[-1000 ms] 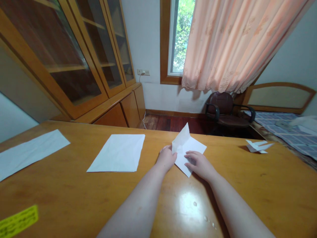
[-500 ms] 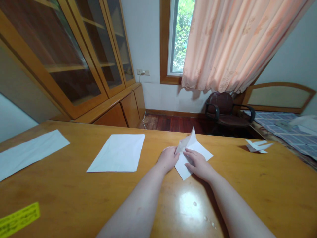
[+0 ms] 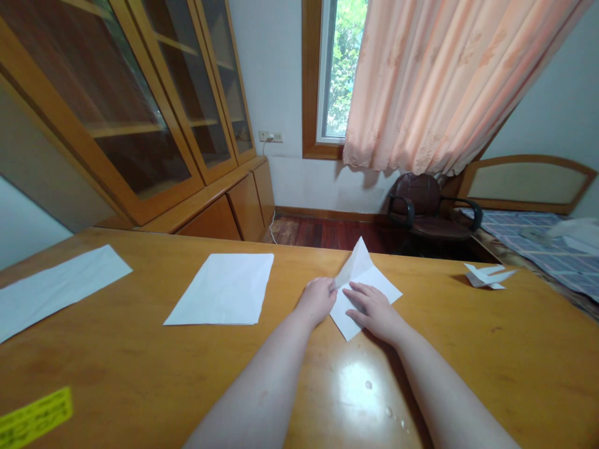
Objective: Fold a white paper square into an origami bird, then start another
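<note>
A white sheet of paper [image 3: 380, 282] lies turned cornerwise on the wooden table, with one flap lifted and its tip standing up at the far side. My left hand [image 3: 319, 298] is closed on the paper's left corner, thumb and fingers pinching the raised flap. On top of the sheet rests my right hand [image 3: 372, 308], its fingers spread and pressing lightly near the crease. Part of the paper is hidden under both hands.
Left of my hands lies a stack of white paper [image 3: 224, 290], and farther left a long white paper strip [image 3: 60, 287]. A folded paper shape [image 3: 489, 275] stands at the right of the table [image 3: 468, 362]. A yellow label [image 3: 35, 416] is at the lower left.
The raised flap's tip has shifted slightly left and opened wider. My right fingers have slid a little to the left across the sheet.
</note>
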Action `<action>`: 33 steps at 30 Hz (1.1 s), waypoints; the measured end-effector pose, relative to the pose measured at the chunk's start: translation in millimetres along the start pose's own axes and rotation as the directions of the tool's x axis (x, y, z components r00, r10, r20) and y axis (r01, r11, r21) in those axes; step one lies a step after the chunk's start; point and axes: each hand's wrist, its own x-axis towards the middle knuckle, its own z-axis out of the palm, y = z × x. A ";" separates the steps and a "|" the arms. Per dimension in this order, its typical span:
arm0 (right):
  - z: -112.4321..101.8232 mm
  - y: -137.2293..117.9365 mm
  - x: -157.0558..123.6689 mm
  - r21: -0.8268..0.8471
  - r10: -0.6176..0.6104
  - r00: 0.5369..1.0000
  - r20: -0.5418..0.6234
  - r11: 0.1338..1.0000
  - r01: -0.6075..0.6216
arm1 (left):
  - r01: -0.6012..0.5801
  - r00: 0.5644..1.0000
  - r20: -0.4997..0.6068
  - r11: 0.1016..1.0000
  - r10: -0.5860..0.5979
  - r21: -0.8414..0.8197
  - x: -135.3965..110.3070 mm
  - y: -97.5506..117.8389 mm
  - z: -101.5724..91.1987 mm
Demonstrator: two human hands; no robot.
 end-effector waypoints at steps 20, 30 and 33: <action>-12.9 -3.2 -1.0 0.088 0.173 0.963 -0.205 0.984 -0.158 | -0.179 0.978 0.131 0.979 0.165 0.101 -1.0 -10.1 9.7; -17.2 -10.6 -0.9 0.215 0.136 0.983 -0.126 0.971 -0.107 | -0.156 0.978 0.163 0.978 0.133 0.139 -1.9 -9.3 8.3; -12.7 -8.1 -0.9 0.269 0.048 0.988 -0.149 0.963 -0.006 | -0.159 0.974 0.190 0.966 0.121 0.203 -2.4 -9.8 8.5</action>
